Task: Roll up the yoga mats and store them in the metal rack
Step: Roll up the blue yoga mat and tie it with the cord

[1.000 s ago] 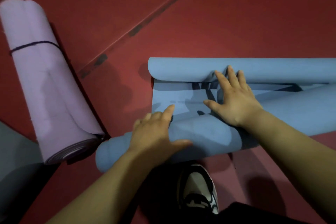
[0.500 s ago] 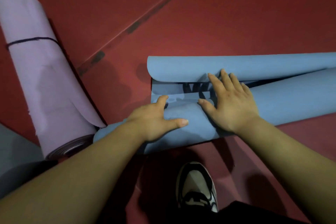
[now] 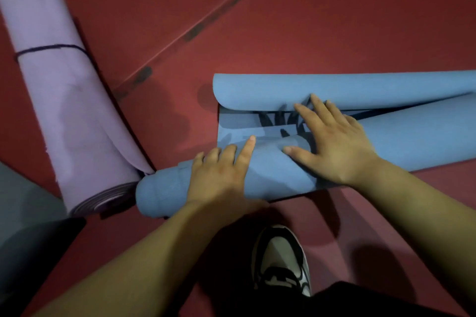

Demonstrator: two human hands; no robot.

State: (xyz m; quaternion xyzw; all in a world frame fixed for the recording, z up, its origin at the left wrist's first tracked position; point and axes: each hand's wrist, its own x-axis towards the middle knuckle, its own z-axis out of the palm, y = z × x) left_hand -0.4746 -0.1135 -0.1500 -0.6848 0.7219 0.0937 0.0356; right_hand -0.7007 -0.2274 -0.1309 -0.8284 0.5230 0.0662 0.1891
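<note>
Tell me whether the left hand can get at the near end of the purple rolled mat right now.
Probably yes. The left hand lies flat on the blue mat, whose rolled end sits right beside the purple mat; nothing lies between. Lifting it would leave only the right hand pressing the roll.

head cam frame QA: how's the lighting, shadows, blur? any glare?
Head view: dim, uneven light, brightest on the red floor beyond the blue mat. Dark finger shadows fall on the mat's flat strip by the right hand. The left hand is slightly soft, and the purple mat smears at its far end. The lower frame around the shoe falls off dark. No glare visible.
</note>
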